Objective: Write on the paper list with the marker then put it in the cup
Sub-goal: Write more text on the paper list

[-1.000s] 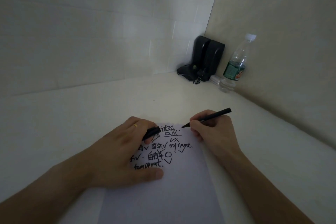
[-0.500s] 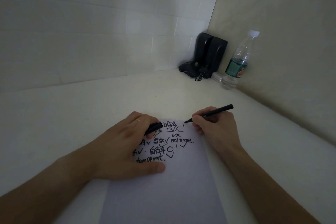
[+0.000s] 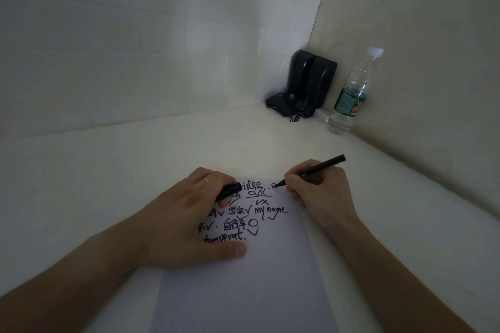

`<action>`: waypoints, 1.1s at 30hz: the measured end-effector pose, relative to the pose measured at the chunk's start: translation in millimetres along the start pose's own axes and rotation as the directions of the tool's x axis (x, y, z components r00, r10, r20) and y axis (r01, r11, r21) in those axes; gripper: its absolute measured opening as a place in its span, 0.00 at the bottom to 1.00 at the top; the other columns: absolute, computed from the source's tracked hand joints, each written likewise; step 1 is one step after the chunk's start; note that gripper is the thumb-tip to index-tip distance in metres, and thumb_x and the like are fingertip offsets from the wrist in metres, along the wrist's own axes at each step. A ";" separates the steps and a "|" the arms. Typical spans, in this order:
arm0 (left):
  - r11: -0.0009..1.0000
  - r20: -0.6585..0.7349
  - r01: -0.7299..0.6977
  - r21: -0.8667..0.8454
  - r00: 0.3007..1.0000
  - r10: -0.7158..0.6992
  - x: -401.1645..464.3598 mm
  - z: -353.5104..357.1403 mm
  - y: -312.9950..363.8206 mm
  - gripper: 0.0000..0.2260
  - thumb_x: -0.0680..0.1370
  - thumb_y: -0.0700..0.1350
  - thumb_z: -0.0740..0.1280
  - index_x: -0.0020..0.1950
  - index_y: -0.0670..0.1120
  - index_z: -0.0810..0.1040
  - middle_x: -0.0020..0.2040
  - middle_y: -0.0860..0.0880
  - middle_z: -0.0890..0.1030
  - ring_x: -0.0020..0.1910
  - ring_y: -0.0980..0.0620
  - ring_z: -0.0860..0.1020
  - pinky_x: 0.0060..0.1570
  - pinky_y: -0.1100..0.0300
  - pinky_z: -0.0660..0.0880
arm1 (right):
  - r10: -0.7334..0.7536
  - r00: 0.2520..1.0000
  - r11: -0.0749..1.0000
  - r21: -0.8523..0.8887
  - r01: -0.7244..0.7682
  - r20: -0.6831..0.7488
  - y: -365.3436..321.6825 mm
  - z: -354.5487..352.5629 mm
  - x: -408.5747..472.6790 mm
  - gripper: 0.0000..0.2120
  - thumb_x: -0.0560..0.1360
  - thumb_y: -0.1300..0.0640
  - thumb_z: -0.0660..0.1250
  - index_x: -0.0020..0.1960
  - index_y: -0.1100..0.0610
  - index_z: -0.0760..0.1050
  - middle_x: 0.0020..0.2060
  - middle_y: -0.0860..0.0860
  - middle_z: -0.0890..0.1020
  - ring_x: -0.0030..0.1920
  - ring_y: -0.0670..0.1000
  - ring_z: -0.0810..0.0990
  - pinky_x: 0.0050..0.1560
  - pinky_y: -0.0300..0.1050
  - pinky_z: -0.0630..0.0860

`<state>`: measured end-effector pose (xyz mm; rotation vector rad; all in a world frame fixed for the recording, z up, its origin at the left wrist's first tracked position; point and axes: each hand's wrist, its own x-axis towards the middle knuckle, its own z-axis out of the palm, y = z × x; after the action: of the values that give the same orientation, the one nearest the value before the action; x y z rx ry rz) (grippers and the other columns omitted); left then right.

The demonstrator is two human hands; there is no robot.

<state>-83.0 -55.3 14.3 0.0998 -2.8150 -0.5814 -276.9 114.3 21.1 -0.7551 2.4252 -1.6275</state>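
Note:
A white paper list (image 3: 251, 286) lies on the pale table in front of me, its upper part covered with black handwriting and ticks. My right hand (image 3: 322, 192) grips a black marker (image 3: 316, 170) like a pen, its tip touching the paper's top right corner beside a fresh mark. My left hand (image 3: 186, 219) lies flat on the paper's left side, thumb stretched across it, and holds the black marker cap (image 3: 228, 190) between its fingers. No cup is in view.
In the far corner stand black speakers with a tangle of cable (image 3: 305, 86). A clear plastic water bottle with a green label (image 3: 351, 94) stands against the right wall. Tiled wall behind, beige wall to the right.
My right hand has brought the marker tip down onto the top right of the paper and a new mark has appeared there. My left hand has stayed on the sheet.

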 end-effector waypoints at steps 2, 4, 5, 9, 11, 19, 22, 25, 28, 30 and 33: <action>1.000 -0.002 0.001 0.005 1.000 -0.001 -0.1 0.1 0.1 0.39 0.68 0.75 0.67 0.72 0.58 0.63 0.63 0.62 0.67 0.64 0.66 0.66 0.63 0.65 0.70 | -0.003 1.000 1.000 -0.008 0.003 0.011 -1.1 0.8 -0.7 0.04 0.68 0.60 0.73 0.36 0.53 0.84 0.30 0.50 0.87 0.33 0.47 0.84 0.46 0.53 0.85; 1.000 -0.003 -0.002 0.005 1.000 0.002 -0.1 0.0 0.0 0.39 0.68 0.75 0.67 0.72 0.57 0.63 0.63 0.62 0.67 0.64 0.66 0.66 0.64 0.64 0.70 | 0.005 1.000 1.000 0.002 -0.005 -0.014 -0.9 0.6 0.3 0.04 0.68 0.59 0.73 0.36 0.53 0.84 0.29 0.50 0.87 0.32 0.47 0.84 0.44 0.51 0.84; 1.000 -0.002 -0.002 0.004 1.000 0.002 -0.2 0.0 -0.1 0.39 0.68 0.75 0.67 0.72 0.57 0.63 0.63 0.62 0.67 0.64 0.66 0.66 0.64 0.64 0.70 | 0.006 1.000 1.000 0.009 -0.005 -0.021 -0.7 0.3 0.7 0.04 0.68 0.59 0.73 0.36 0.53 0.84 0.29 0.50 0.86 0.31 0.46 0.83 0.43 0.51 0.83; 1.000 -0.004 0.003 0.003 1.000 -0.003 0.1 1.1 -0.8 0.39 0.67 0.76 0.67 0.72 0.58 0.63 0.63 0.62 0.68 0.64 0.65 0.67 0.64 0.62 0.71 | -0.016 0.999 1.000 0.025 0.016 0.029 -1.1 0.2 -1.0 0.05 0.69 0.61 0.73 0.36 0.53 0.85 0.30 0.50 0.87 0.33 0.48 0.84 0.44 0.49 0.84; 1.000 -0.013 -0.001 0.000 1.000 0.001 0.3 1.8 -1.6 0.39 0.67 0.76 0.66 0.72 0.57 0.64 0.63 0.62 0.68 0.64 0.64 0.67 0.64 0.61 0.72 | -0.022 0.999 1.000 0.006 0.022 0.048 -2.0 0.4 -1.7 0.05 0.68 0.61 0.73 0.36 0.52 0.85 0.31 0.50 0.87 0.34 0.48 0.84 0.44 0.48 0.84; 1.000 -0.014 -0.012 -0.003 1.000 0.012 0.4 1.8 -1.6 0.38 0.68 0.75 0.67 0.71 0.57 0.64 0.63 0.62 0.68 0.64 0.64 0.68 0.63 0.62 0.72 | -0.004 1.000 1.000 -0.019 0.005 0.014 -2.2 -0.6 -0.9 0.05 0.68 0.60 0.72 0.35 0.54 0.83 0.29 0.51 0.86 0.31 0.46 0.82 0.41 0.48 0.82; 1.000 -0.020 -0.012 -0.001 1.000 0.012 0.4 1.7 -1.8 0.38 0.67 0.75 0.67 0.71 0.57 0.64 0.62 0.62 0.69 0.64 0.64 0.68 0.63 0.62 0.72 | 0.001 1.000 1.000 -0.012 -0.001 0.009 -2.8 -0.7 -1.3 0.05 0.68 0.60 0.73 0.34 0.54 0.83 0.28 0.50 0.85 0.30 0.45 0.81 0.38 0.46 0.79; 1.000 -0.022 -0.018 0.001 1.000 0.018 0.5 1.9 -1.9 0.39 0.68 0.75 0.67 0.71 0.56 0.64 0.62 0.62 0.68 0.63 0.64 0.68 0.63 0.61 0.72 | -0.002 1.000 1.000 -0.024 0.002 0.010 -3.4 -0.5 -2.2 0.04 0.68 0.60 0.73 0.34 0.54 0.83 0.29 0.50 0.85 0.31 0.46 0.82 0.42 0.48 0.82; 1.000 -0.024 -0.015 0.002 1.000 0.015 0.2 1.7 -2.3 0.39 0.68 0.75 0.67 0.71 0.56 0.65 0.63 0.62 0.69 0.64 0.64 0.67 0.63 0.61 0.72 | 0.010 1.000 1.000 -0.002 -0.010 -0.013 -4.0 -1.1 -2.0 0.05 0.69 0.60 0.73 0.35 0.54 0.83 0.28 0.49 0.85 0.30 0.45 0.81 0.38 0.45 0.79; 1.000 -0.026 -0.013 0.002 1.000 0.013 0.4 1.7 -2.3 0.39 0.68 0.75 0.67 0.71 0.56 0.65 0.63 0.62 0.69 0.65 0.64 0.67 0.64 0.61 0.72 | 0.005 1.000 1.000 0.002 -0.005 0.005 -4.2 -0.2 -2.5 0.05 0.69 0.61 0.72 0.35 0.54 0.83 0.28 0.50 0.85 0.29 0.45 0.81 0.37 0.43 0.77; 1.000 -0.023 -0.015 0.003 1.000 0.015 0.1 2.1 -2.2 0.40 0.67 0.76 0.66 0.72 0.56 0.64 0.64 0.61 0.69 0.65 0.64 0.67 0.65 0.60 0.72 | 0.011 1.000 1.000 -0.002 -0.011 0.002 -5.0 -0.1 -2.9 0.05 0.68 0.60 0.73 0.33 0.54 0.82 0.27 0.50 0.84 0.30 0.46 0.81 0.39 0.49 0.80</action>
<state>-83.6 -56.5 11.6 0.0856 -2.7921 -0.5699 -272.7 114.2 25.1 -0.7425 2.4261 -1.6197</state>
